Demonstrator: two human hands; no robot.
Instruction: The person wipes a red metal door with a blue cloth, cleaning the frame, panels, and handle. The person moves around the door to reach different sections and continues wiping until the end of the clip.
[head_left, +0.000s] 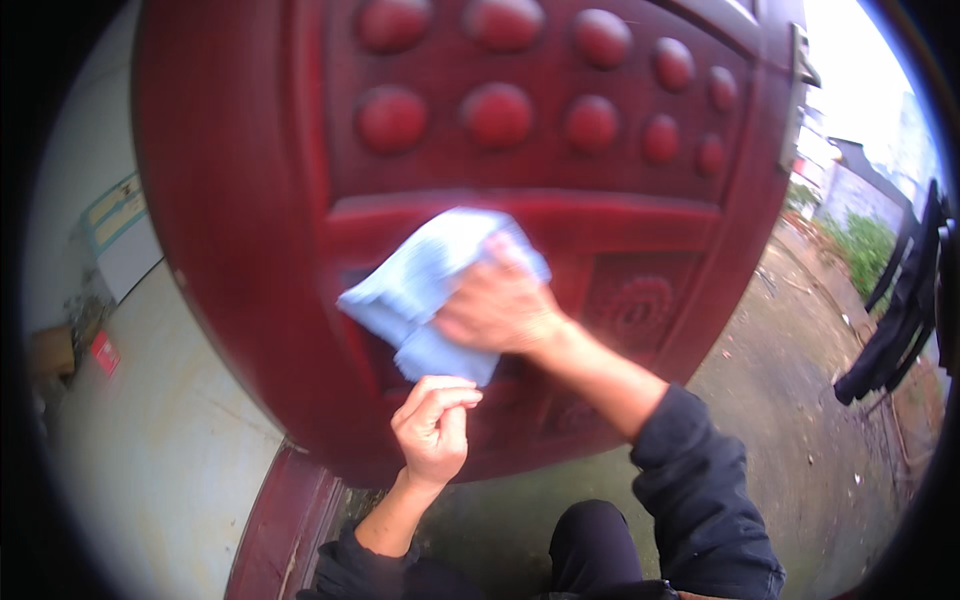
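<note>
A large dark-red door panel (517, 176) with rows of round raised studs and carved squares below fills the middle. My right hand (499, 300), blurred, presses a light blue cloth (420, 281) against the door's lower part, under the studded panel. The cloth spreads out to the left of the hand, and its lower edge hangs down. Just below that edge is my left hand (433, 427), raised with its fingers curled; whether its fingertips touch the cloth I cannot tell.
A dark-red door frame or sill (281, 517) runs at lower left, beside a pale floor with a red packet (105, 353) and a cardboard box (52, 352). Dark clothes (896, 300) hang at right above wet concrete ground (795, 420). A metal latch plate (791, 112) sits on the door's right edge.
</note>
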